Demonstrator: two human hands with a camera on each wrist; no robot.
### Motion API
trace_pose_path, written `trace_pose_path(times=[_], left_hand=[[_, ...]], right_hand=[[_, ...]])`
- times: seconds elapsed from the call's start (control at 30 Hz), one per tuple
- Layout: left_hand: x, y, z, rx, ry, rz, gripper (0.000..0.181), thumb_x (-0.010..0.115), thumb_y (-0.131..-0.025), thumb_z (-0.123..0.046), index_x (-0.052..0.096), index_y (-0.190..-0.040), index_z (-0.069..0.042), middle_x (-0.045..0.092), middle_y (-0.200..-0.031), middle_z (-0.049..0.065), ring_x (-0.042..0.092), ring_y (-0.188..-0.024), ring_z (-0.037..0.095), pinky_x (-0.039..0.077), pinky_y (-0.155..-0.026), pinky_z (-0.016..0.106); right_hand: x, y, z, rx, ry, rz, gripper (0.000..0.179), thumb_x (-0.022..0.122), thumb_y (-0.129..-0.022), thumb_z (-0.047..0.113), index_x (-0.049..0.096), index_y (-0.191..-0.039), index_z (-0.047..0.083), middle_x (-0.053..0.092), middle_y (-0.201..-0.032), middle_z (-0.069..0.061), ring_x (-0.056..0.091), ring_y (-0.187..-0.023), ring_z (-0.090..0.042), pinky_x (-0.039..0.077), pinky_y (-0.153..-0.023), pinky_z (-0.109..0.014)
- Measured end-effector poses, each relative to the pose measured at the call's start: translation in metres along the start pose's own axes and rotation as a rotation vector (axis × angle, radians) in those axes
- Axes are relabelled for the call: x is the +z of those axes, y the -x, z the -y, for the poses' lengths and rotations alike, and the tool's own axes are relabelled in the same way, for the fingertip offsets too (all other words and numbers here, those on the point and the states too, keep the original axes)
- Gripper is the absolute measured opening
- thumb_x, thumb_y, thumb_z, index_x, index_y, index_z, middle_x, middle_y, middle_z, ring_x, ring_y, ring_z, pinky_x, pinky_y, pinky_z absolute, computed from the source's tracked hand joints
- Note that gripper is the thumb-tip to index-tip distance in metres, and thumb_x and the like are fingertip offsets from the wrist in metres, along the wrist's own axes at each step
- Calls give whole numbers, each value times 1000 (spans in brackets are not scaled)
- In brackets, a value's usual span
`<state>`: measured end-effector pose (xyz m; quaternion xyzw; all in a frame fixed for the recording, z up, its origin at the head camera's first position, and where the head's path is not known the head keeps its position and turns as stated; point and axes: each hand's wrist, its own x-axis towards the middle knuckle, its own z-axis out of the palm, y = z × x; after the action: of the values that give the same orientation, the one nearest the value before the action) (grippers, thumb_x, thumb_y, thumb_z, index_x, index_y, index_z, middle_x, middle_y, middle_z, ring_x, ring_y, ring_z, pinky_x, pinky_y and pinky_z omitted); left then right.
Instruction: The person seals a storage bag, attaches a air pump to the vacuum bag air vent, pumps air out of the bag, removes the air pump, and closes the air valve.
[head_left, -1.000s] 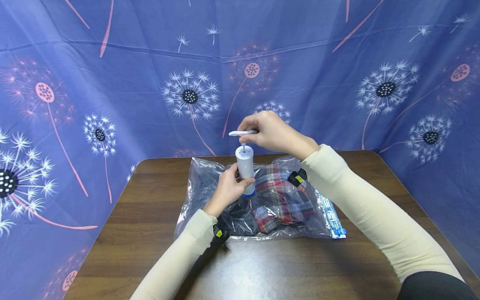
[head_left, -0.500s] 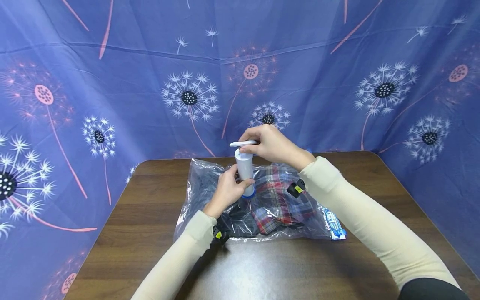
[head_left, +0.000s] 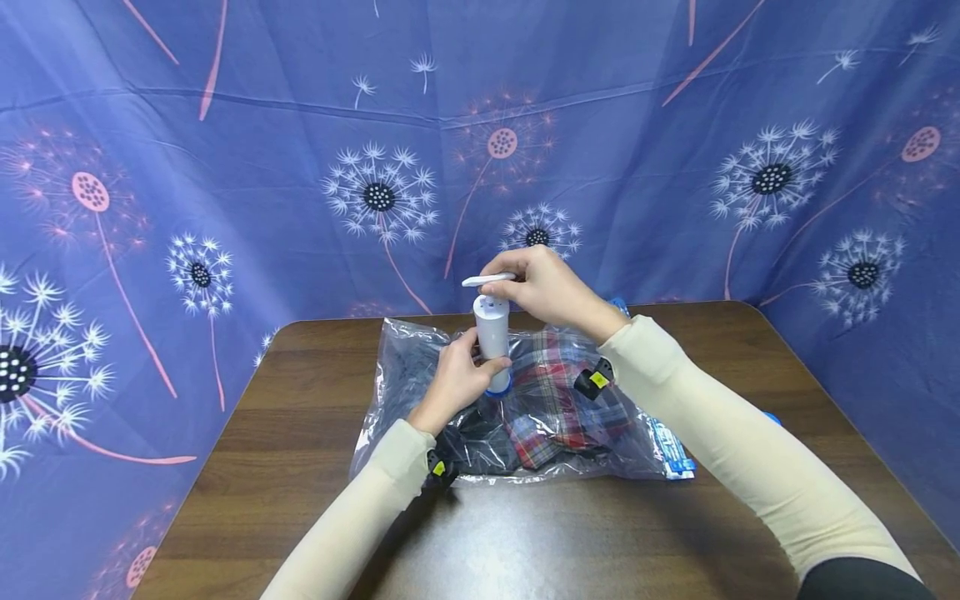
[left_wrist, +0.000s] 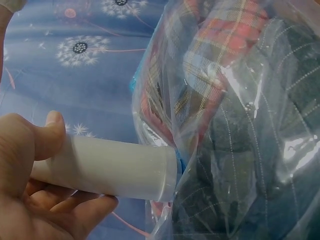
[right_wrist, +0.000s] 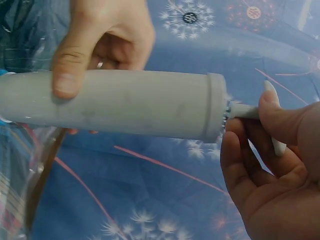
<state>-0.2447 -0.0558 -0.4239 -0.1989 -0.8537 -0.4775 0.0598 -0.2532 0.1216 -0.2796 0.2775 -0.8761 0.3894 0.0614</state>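
A white hand pump (head_left: 492,332) stands upright on the blue valve (head_left: 498,390) of a clear plastic storage bag (head_left: 399,333). My left hand (head_left: 459,377) grips the pump's barrel, thumb and fingers on opposite sides, as the left wrist view also shows. Just above the barrel's top, my right hand (head_left: 546,287) holds the white T-shaped handle (head_left: 474,282), its thumb and fingers around the stem in the right wrist view. Only a short length shows between handle and barrel. Inside the bag lie red-and-blue plaid cloth (head_left: 558,396) and dark cloth with pale stitched lines (left_wrist: 245,135).
The bag lies on a brown wooden table (head_left: 292,467). Its blue-printed zip edge (head_left: 672,450), partly behind the right sleeve, is on the right. A patterned blue curtain (head_left: 300,208) hangs behind and at both sides.
The right hand has pushed the pump handle down toward the barrel, then raised it slightly in the last half second. The left hand and bag have stayed about where they were.
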Motion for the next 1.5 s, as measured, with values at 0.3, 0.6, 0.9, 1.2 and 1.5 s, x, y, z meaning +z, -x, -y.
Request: trace_pose_path(times=[0.3, 0.6, 0.9, 1.2, 1.5], left_hand=[[4, -2, -1, -4, 10, -8, 50, 83, -89, -18, 62, -132, -3, 71, -120, 17, 72, -109, 31, 62, -91, 43], [2, 1, 0, -29, 13, -16, 53, 83, -89, -25, 62, -133, -5, 71, -123, 17, 72, -112, 32, 62, -90, 42], [3, -1, 0, -18, 16, -19, 51, 82, -90, -23, 62, -133, -4, 71, -121, 18, 72, -110, 32, 62, -90, 43], [2, 2, 1, -25, 54, -10, 50, 80, -92, -18, 60, -135, -3, 69, -125, 19, 71, -112, 34, 61, -92, 45], [-1, -1, 4, -22, 44, -1, 49, 79, -92, -20, 60, -134, -1, 70, -122, 18, 71, -111, 32, 61, -92, 44]], right_hand=[[-31, -8, 25, -75, -4, -103, 15, 74, -97, 20, 79, -107, 10, 79, -92, -5, 68, -74, -14, 49, -62, -26], [-59, -21, 63, -217, -35, -250, 18, 74, -96, 19, 79, -110, 9, 79, -93, -7, 69, -70, -11, 51, -61, -21], [-66, -23, 75, -224, -47, -284, 19, 73, -97, 16, 78, -114, 8, 79, -99, -9, 73, -79, -8, 55, -67, -20], [-52, -24, 53, -207, -47, -238, 18, 76, -95, 14, 79, -112, 7, 78, -95, -9, 73, -76, -7, 55, -64, -20], [-13, -15, 16, -130, 40, -71, 16, 75, -96, 17, 79, -110, 10, 77, -90, -2, 62, -64, -14, 49, -57, -25]])
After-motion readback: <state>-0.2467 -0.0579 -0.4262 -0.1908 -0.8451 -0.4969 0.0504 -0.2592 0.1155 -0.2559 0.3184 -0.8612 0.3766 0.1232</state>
